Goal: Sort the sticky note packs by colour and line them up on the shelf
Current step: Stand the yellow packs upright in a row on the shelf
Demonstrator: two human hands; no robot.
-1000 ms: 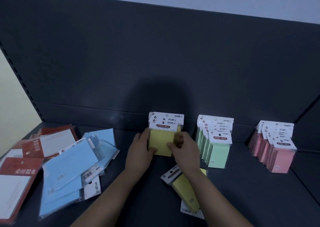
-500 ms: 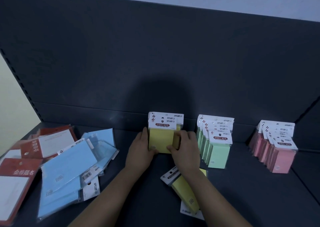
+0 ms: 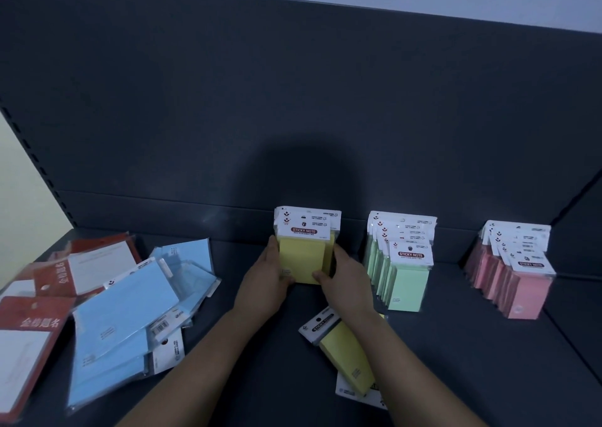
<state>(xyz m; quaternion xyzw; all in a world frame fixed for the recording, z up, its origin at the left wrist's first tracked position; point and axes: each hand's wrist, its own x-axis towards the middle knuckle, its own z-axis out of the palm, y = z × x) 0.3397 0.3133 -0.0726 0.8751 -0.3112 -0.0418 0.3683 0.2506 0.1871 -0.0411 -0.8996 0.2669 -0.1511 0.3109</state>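
Shelf (image 3: 456, 345) seen from above in dim light, closed at the rear by a dark back panel (image 3: 293, 117). Small print on the header cards is illegible; only "STICKY NOTE" can be read. The red-and-white packs (image 3: 29, 329) at the shelf's left end are cut off by the frame edge, and the blue packs (image 3: 123, 312) beside them overlap in a loose heap, so neither group can be counted exactly. The right forearm covers part of the loose yellow packs (image 3: 345, 348) lying flat near the front edge.

The upright yellow packs (image 3: 301, 257) stand at the middle of the back edge, against the panel. The left hand (image 3: 265, 283) grips their left side, thumb on the front face; its fingers are hidden behind the packs. The right hand (image 3: 345, 280) grips their right side, thumb at the lower front corner and fingers curled round the edge.

Counts: at least two header cards show in the held yellow group; two loose yellow packs are visible; the green row (image 3: 407, 283) shows about six cards; the pink row (image 3: 527, 293), toward the back right corner, shows about six, the rear ones blurred.
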